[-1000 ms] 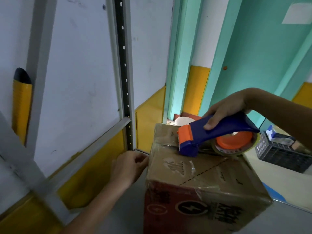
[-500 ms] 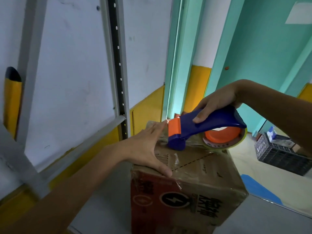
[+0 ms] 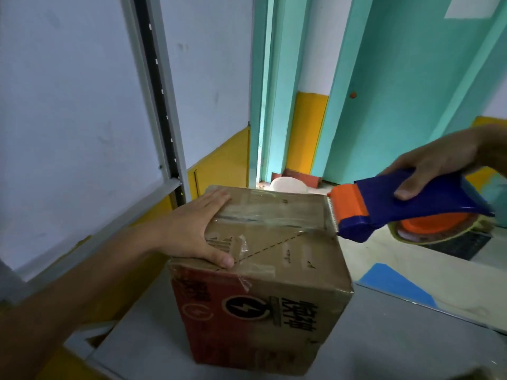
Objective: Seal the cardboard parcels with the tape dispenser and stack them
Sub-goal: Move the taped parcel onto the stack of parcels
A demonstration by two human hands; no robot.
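- Sealing the cardboard parcel (image 3: 288, 259), set near the far edge of the grey table (image 3: 397, 346), with a clear tape strip (image 3: 269, 218) laid across its top
- Gripping the tape dispenser (image 3: 384, 212) in the right hand (image 3: 439, 163), with fingers curled round the blue handle and the toothed blade just past the parcel's right top edge
- Bracing the lid with the left hand (image 3: 192, 231), with fingers straight and flat on the tape's left end
- Best finished by running the tape down the right side, then tilting the blade for a clean cut, pressing down to stop any sliding
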